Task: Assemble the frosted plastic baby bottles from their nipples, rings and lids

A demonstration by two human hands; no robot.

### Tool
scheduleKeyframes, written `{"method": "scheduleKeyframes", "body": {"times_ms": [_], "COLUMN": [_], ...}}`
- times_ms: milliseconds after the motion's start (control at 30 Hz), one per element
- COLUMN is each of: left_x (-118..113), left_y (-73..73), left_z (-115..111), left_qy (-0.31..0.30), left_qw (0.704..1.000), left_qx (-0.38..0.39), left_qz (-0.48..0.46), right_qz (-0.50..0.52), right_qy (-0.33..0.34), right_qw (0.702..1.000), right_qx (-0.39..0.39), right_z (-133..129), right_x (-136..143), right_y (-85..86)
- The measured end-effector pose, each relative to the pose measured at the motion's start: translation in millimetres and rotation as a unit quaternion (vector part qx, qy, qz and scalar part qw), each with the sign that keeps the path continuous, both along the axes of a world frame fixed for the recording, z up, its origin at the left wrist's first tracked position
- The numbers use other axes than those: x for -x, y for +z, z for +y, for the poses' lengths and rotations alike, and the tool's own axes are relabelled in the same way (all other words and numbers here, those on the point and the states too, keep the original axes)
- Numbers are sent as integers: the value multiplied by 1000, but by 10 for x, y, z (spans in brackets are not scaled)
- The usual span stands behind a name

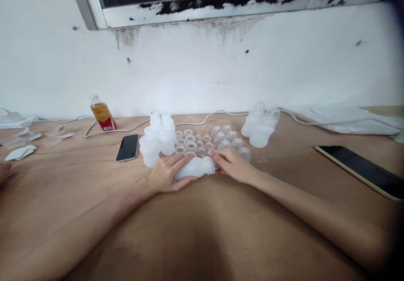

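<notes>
L hand [166,172] gripping white bottle [194,168], R hand [232,164] at neck end, can't tell grip; off-axis push cld knock clear domes [231,136] nearby.

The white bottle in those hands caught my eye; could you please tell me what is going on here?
A person's left hand grips the white bottle, tipped on its side, while the right hand is at its neck end. Beyond them, rings and clear domed caps sit on the table. Uncapped bottles stand to the left, dome-capped bottles to the right.
</notes>
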State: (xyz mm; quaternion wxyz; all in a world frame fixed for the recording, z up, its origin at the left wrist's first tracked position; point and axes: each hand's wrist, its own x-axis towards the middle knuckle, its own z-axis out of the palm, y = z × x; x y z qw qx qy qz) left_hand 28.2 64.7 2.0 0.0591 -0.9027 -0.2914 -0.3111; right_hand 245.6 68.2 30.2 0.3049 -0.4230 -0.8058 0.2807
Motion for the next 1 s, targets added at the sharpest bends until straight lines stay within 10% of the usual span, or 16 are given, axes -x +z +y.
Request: {"method": "scheduleKeyframes", "body": {"times_ms": [233, 567, 767, 1000], "left_x": [15, -26, -12, -18], "left_y": [-23, -35, -30, -32], "left_z": [54, -1, 30, 9], "left_qy": [52, 21, 48, 50], "left_qw": [993, 999, 994, 995], "left_qx": [77, -33, 65, 68], "left_qz": [-67, -31, -74, -54], "right_qz": [-26, -63, -85, -80], "right_qy": [128, -14, 116, 43], "right_qw": [989, 998, 981, 991], "right_qx": [-74, -19, -133, -102], "right_z": [40, -1, 33, -4], "right_x": [-69, -5, -83, -33], "right_y": [128, 39, 122, 18]}}
